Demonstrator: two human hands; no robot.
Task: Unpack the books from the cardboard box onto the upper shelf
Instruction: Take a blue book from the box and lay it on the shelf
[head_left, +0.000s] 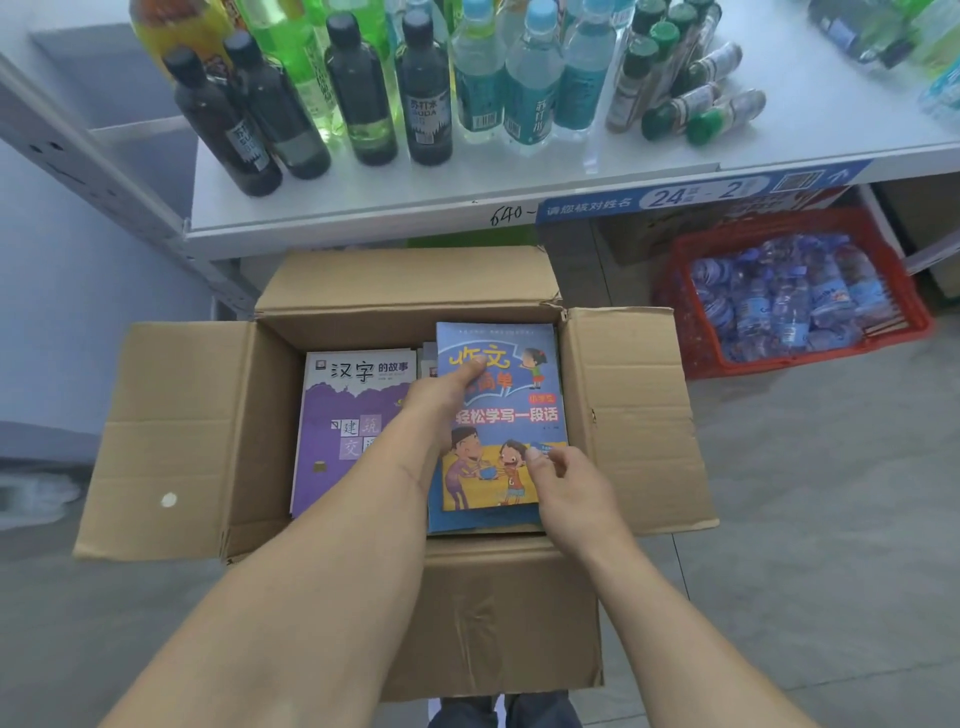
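Note:
An open cardboard box (187, 431) stands on the floor in front of the shelf, flaps spread outward. Inside on the right lies a blue book (511, 415) with cartoon children on its cover, on top of a stack. My left hand (441, 395) grips its left edge, thumb on the cover. My right hand (566, 483) pinches its lower right corner. A purple and white book (337, 431) lies flat on the left side of the box, partly hidden by my left forearm. The white shelf (467, 208) runs above the box.
The shelf carries several bottles: dark ones (363, 93) at the left, clear blue-labelled ones (530, 78) in the middle, small green-capped ones (691, 93) at the right. A red basket (680, 332) of water bottles sits on the floor right of the box. A grey shelf post (104, 171) rises at left.

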